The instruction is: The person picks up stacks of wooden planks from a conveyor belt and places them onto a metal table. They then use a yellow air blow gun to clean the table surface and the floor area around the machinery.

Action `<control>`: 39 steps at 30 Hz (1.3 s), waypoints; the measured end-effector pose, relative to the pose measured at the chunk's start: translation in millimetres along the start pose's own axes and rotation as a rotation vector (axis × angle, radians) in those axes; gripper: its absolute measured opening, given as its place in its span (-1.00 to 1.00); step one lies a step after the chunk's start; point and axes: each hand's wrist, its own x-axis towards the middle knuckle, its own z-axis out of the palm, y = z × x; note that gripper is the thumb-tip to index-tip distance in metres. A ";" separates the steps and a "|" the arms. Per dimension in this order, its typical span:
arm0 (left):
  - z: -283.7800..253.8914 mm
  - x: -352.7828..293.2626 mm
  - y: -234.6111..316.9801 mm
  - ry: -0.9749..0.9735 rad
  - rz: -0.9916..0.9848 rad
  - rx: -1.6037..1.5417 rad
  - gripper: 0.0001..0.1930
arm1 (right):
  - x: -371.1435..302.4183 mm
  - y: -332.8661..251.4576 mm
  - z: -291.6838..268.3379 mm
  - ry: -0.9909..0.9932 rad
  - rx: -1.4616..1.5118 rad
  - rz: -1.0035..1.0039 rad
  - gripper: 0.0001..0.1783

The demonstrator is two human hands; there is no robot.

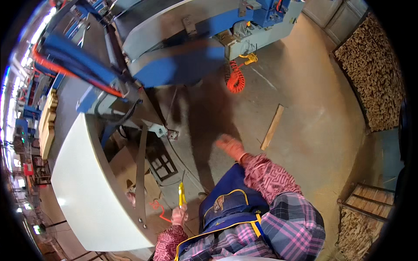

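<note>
My left hand (pixel 179 215), low in the picture beside the machine's white panel, is closed round the grip of a yellow air blow gun (pixel 181 194). The gun's thin nozzle points up and away from me. A thin orange hose (pixel 162 211) runs near that hand. My right hand (pixel 231 147), in what looks like an orange-pink glove, reaches out over the floor in front of my apron. Its fingers look stretched and slightly blurred, and nothing shows in them. A flat wooden strip (pixel 272 127) lies on the floor to the right of that hand.
A white curved machine panel (pixel 93 187) stands at left, with a blue and grey machine (pixel 178 65) ahead. From it hangs a coiled orange hose (pixel 235 81) with a yellow fitting (pixel 250 59). Stacked wood pieces (pixel 370 74) rise at right; a second stack (pixel 361 226) is nearer.
</note>
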 end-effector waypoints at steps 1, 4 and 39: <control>-3.3 19.9 -36.4 -0.001 0.131 0.086 -0.71 | 29.5 39.6 -35.4 0.128 -0.103 0.032 -0.27; 4.5 45.3 -74.1 -0.196 0.363 -0.082 -0.66 | 116.9 88.0 -154.0 0.348 -0.044 0.420 -0.30; 138.4 54.8 133.9 -0.066 0.229 0.262 -0.62 | -9.3 106.4 -472.8 0.726 1.413 -0.907 -0.46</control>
